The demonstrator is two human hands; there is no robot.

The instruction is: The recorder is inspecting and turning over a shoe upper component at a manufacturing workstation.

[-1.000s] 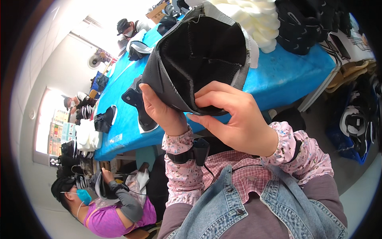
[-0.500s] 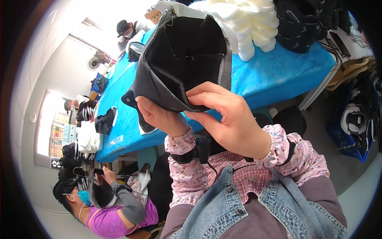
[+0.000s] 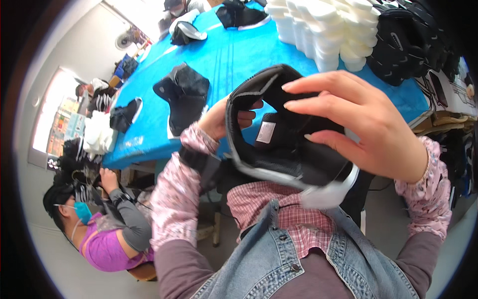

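Observation:
A black shoe upper point(image 3: 276, 155) with a whitish lower edge is held up in front of my chest, its hollow side facing me. Inside it shows a small white label point(image 3: 266, 132). My left hand point(image 3: 218, 118) grips the upper's left side, with fingertips curled through to the inner face. Over the upper's right part is my right hand point(image 3: 366, 122), fingers apart and thumb stretched toward the lining; whether the thumb touches it I cannot tell. Beyond my left hand, another black shoe upper point(image 3: 185, 97) lies on the blue-covered table point(image 3: 224, 60).
White foam shoe-shaped forms point(image 3: 323, 30) are stacked at the table's back. A pile of black uppers point(image 3: 408, 45) stands at the right. More uppers point(image 3: 239, 16) lie at the far side. A co-worker in a purple top point(image 3: 107, 244) sits at lower left; another person point(image 3: 174, 7) is far off.
The shoe upper has been turned and brought lower, nearer my body. My right hand has come off its near edge and spread its fingers. My left hand has shifted to its left side.

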